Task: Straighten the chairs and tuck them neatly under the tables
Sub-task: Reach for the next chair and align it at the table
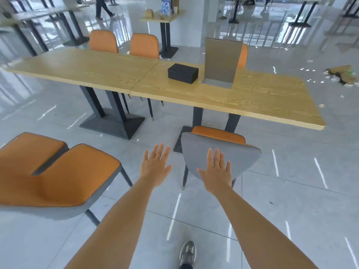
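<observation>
The hall is bright and evenly lit, with the strongest light pouring in from the far end and washing the glossy pale grey tiled floor [291, 200] there into white glare. Nearer, short white streaks of reflected light lie on the tiles. Shadows are faint and soft. The long light wood-grain table [252, 100] bows with wide-angle distortion, the orange padded chair [68, 171] at the left edge looks stretched, and the top left corner is blurred.

One wide-angle camera sat on the person's head, facing forward and down: left hand [155, 167] and right hand [217, 175] close below it, a shoe [187, 253] at the bottom edge, the table [252, 98] near ahead
</observation>
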A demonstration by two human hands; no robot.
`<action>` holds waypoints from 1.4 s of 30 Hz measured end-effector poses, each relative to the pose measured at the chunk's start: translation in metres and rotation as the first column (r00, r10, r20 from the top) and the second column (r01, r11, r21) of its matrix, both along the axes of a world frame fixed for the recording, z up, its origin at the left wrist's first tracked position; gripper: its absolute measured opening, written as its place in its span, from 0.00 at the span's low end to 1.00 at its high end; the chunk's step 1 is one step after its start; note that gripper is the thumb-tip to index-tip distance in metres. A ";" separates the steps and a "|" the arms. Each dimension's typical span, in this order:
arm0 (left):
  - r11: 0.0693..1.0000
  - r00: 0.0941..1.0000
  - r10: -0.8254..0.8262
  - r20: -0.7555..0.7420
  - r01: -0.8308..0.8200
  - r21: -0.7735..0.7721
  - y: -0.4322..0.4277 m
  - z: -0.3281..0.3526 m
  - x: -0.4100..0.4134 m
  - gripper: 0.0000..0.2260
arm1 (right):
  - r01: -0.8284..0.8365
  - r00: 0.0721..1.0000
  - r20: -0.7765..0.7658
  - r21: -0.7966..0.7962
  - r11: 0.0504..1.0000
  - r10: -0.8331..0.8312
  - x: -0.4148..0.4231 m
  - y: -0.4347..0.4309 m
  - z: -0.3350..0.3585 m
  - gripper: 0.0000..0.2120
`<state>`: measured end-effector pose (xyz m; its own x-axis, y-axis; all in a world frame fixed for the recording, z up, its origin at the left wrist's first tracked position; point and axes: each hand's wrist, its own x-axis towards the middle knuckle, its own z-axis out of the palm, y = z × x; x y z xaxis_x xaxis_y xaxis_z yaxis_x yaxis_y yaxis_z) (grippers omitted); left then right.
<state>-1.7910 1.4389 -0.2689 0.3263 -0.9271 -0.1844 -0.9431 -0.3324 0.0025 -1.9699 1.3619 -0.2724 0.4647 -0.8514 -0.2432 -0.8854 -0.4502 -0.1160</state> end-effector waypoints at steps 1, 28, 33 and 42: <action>1.000 1.000 0.024 0.006 -0.024 0.000 0.017 0.003 0.006 0.27 | -0.034 0.999 0.000 0.002 0.999 0.034 0.008 0.013 0.003 0.33; 0.857 0.855 0.513 0.073 -0.515 0.004 0.460 0.031 0.376 0.32 | -0.575 0.812 0.150 0.035 0.817 0.565 0.455 0.397 0.020 0.40; 0.895 0.893 0.444 0.072 -0.446 0.022 0.453 0.020 0.440 0.36 | -0.554 0.830 0.123 0.060 0.830 0.544 0.516 0.403 0.006 0.42; 0.953 0.957 0.249 0.150 -0.270 0.136 0.408 -0.008 0.558 0.44 | -0.497 0.864 0.143 0.082 0.864 0.483 0.598 0.392 -0.033 0.46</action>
